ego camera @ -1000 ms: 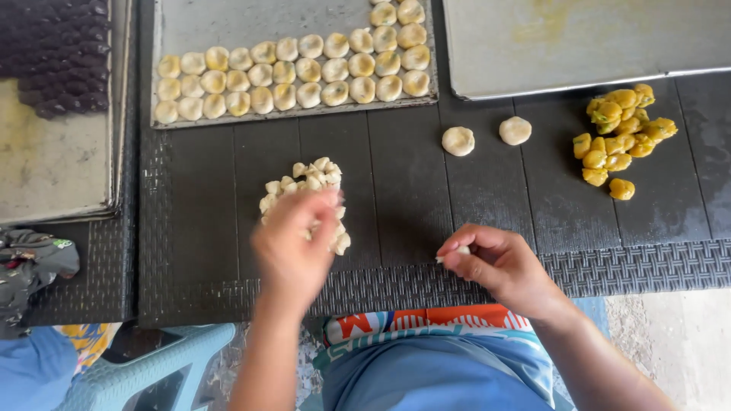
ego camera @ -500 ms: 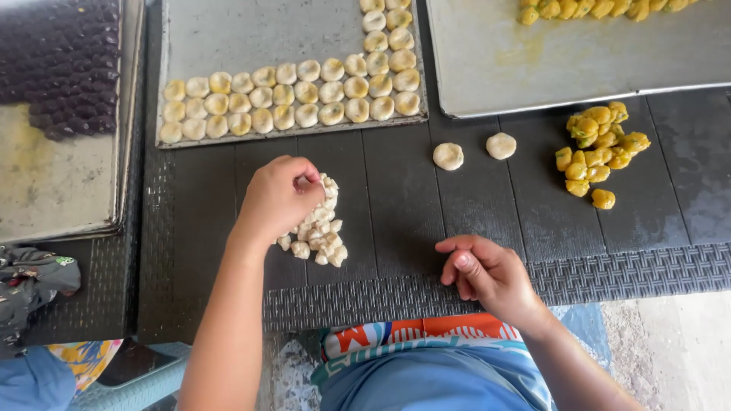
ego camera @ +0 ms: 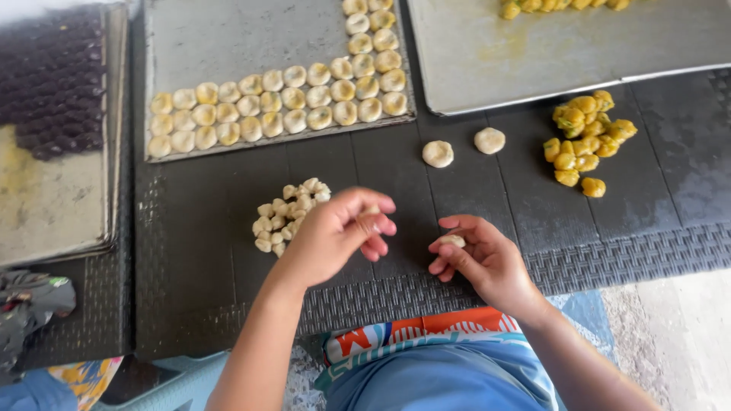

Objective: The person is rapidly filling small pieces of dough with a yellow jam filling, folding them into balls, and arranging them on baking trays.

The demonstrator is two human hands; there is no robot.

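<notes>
Dark woven mat (ego camera: 228, 304) over a low surface, with metal trays along the far edge and bare ground at the right. At the centre, a small pale dough piece (ego camera: 371, 211) pinched between thumb and fingertips of the left hand (ego camera: 335, 232), lifted just above the mat. Just beside it, another small dough piece (ego camera: 453, 240) nipped in the curled fingers of the right hand (ego camera: 487, 262), near the front edge of the mat. Left of the left hand, touching nothing else, a heap of small dough lumps (ego camera: 285, 213). Open dark mat between both hands and two round dough balls (ego camera: 463, 148) farther away. At the right, well apart, a pile of yellow filling balls (ego camera: 586, 141). Behind, a tray (ego camera: 228, 38) with rows of shaped pieces (ego camera: 282, 106) along its near edge; beside it, a second tray (ego camera: 571, 53), mostly bare. At the left edge, stacked trays (ego camera: 53, 198).
</notes>
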